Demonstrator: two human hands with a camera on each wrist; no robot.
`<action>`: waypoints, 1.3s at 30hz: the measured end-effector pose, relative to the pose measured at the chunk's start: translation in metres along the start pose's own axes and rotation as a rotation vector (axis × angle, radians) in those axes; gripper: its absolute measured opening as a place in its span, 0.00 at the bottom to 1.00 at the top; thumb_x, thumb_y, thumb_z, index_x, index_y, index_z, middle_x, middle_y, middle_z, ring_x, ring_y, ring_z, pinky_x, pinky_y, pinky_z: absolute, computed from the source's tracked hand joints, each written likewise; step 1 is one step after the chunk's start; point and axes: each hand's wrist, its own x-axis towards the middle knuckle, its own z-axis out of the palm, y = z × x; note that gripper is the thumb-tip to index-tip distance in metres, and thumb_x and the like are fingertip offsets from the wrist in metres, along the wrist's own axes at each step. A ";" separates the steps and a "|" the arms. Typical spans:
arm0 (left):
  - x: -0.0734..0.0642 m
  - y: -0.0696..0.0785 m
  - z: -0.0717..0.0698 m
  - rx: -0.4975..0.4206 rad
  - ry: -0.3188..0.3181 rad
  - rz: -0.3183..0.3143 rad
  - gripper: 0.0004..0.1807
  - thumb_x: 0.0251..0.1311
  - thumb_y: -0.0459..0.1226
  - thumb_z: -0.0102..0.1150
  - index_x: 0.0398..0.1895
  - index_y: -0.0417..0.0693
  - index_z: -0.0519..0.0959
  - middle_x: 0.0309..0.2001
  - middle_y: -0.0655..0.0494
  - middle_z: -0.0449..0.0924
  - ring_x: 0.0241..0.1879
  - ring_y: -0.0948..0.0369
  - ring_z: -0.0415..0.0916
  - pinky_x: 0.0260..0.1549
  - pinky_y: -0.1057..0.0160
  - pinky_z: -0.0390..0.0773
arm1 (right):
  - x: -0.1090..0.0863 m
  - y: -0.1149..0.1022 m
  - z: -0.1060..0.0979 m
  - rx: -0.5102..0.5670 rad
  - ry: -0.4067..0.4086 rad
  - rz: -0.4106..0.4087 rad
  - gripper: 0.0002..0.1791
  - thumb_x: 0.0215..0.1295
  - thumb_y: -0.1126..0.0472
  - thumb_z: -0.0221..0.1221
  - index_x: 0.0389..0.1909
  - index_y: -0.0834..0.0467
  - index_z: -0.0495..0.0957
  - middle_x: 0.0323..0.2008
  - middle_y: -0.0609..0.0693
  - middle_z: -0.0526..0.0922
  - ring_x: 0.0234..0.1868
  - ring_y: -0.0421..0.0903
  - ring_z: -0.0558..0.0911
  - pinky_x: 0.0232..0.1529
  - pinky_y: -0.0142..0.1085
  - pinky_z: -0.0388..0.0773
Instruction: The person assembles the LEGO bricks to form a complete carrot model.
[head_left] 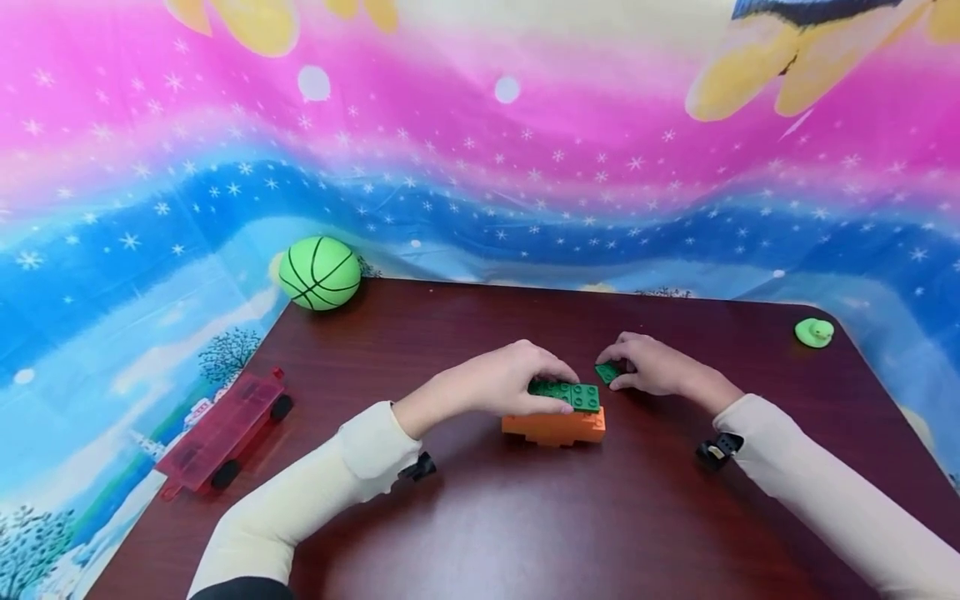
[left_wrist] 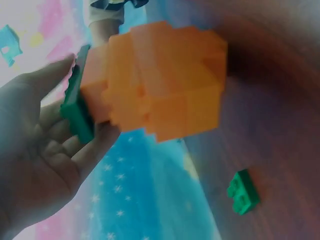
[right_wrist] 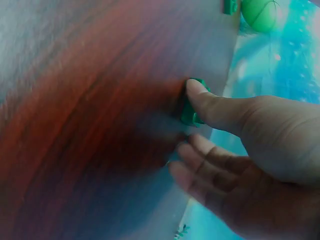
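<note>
My left hand [head_left: 517, 379] grips a long green toy brick [head_left: 585, 397], thumb on the near side and fingers over the far side. Beneath that brick is a stepped build of orange bricks [head_left: 555, 427]; the left wrist view shows the green brick against the narrow end of the orange build [left_wrist: 160, 85]. To the right, my right hand [head_left: 652, 364] is at a small green brick [head_left: 606, 372] on the table. In the right wrist view its thumb overlaps this brick [right_wrist: 190, 115], while the other fingers stay apart from it.
Another small green brick [left_wrist: 243, 192] lies on the table, hidden from the head view. A green ball [head_left: 320, 273] sits at the back left corner, a translucent red wheeled toy [head_left: 225, 429] along the left edge, a green duck [head_left: 813, 332] at the back right. Patterned cloth [head_left: 450, 192] hangs behind.
</note>
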 end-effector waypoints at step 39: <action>-0.003 -0.001 0.009 -0.271 0.128 -0.096 0.13 0.59 0.40 0.74 0.47 0.50 0.90 0.39 0.61 0.91 0.35 0.73 0.83 0.38 0.70 0.83 | -0.050 -0.105 -0.043 0.228 0.125 -0.174 0.11 0.62 0.60 0.72 0.45 0.53 0.87 0.38 0.42 0.90 0.34 0.31 0.86 0.38 0.33 0.86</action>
